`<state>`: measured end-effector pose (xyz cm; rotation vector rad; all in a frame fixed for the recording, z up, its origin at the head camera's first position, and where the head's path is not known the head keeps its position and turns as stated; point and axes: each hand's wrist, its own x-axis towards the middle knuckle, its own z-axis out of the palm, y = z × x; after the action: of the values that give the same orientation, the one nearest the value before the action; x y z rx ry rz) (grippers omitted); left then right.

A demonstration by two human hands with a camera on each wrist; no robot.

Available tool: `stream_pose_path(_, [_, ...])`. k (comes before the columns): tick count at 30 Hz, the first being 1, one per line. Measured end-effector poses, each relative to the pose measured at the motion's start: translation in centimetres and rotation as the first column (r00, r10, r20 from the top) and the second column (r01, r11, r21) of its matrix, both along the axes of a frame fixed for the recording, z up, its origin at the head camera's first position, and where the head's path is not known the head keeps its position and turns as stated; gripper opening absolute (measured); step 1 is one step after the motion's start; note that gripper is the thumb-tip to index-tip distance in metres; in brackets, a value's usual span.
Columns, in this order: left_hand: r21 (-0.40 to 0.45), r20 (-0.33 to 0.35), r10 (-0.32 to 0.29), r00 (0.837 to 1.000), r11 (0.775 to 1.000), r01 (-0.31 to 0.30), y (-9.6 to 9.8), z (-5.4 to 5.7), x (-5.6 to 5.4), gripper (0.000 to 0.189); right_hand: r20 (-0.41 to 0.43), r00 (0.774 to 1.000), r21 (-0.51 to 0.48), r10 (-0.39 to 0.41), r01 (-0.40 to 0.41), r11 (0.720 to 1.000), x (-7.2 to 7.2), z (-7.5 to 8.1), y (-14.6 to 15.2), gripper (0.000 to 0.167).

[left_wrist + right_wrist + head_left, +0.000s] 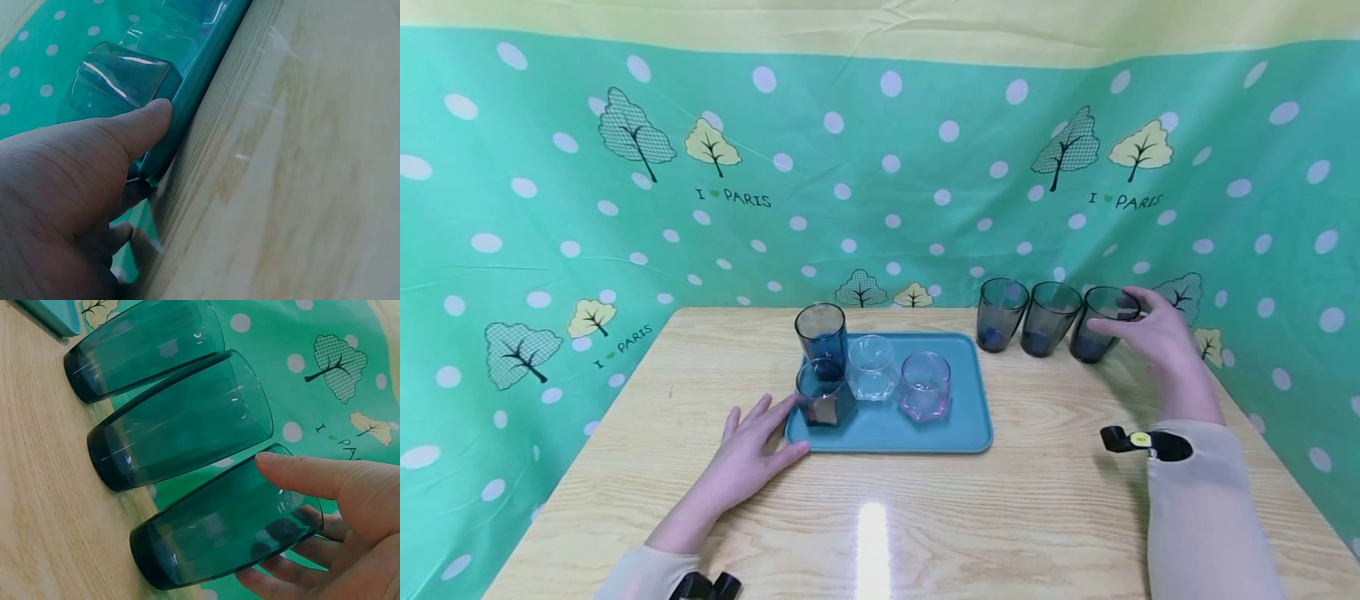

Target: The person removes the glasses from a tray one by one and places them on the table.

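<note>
Green dotted cloth [925,167] hangs beyond the blue tray [887,433], and a wooden table [1000,517] lies beneath it. At the tray's front left corner, the left hand [748,458] rests with fingers spread, touching the edge. Well right of the tray, the right hand [1161,329] curls thumb and fingers about the upper part of the outermost tumbler [1093,329]; two more tumblers [1049,321] stand nearer the tray. On its left side are a tall glass [822,332] and a short dark glass [826,404]; rightward, a clear glass [872,375] and a pink glass [925,392].
</note>
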<state>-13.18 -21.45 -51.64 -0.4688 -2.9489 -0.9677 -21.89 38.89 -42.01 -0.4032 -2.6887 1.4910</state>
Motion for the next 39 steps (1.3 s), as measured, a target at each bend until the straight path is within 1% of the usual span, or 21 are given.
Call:
stream_pose_path(9, [-0.006,-0.004,0.001,1.000,1.000,-0.001,-0.1,0.2,0.1,0.084,-0.018,1.000,-0.016,0.006,-0.007,1.000,-0.4,-0.3,-0.1,0.114])
stream_pose_path(18, [-0.004,0.002,0.003,1.000,1.000,-0.003,-0.1,0.0,0.0,0.085,-0.018,1.000,-0.016,0.015,-0.015,1.000,-0.4,-0.4,-0.2,0.113])
stream_pose_path(24, [-0.004,0.013,0.002,1.000,1.000,-0.002,-0.1,0.1,0.0,0.085,-0.006,0.999,-0.009,0.034,-0.034,0.999,-0.2,-0.4,-0.3,0.119])
stream_pose_path(27, [-0.005,0.011,-0.001,1.000,1.000,0.001,0.0,0.1,0.0,0.085,-0.009,0.999,-0.014,0.040,-0.040,0.999,-0.1,-0.1,-0.3,0.122])
stream_pose_path(31, [-0.009,0.005,-0.002,1.000,1.000,0.002,0.0,0.1,0.0,0.084,-0.042,0.998,-0.034,0.038,-0.039,0.999,0.0,0.3,-0.5,0.123])
stream_pose_path(36, [-0.016,0.001,-0.003,1.000,1.000,0.003,0.0,0.0,-0.1,0.084,-0.086,0.996,-0.057,0.005,-0.010,0.998,0.3,1.2,-1.1,0.122])
stream_pose_path(39, [-0.018,-0.006,-0.004,1.000,1.000,0.004,0.0,0.0,-0.1,0.084,-0.118,0.993,-0.044,-0.017,0.012,0.999,0.5,1.7,-1.6,0.118])
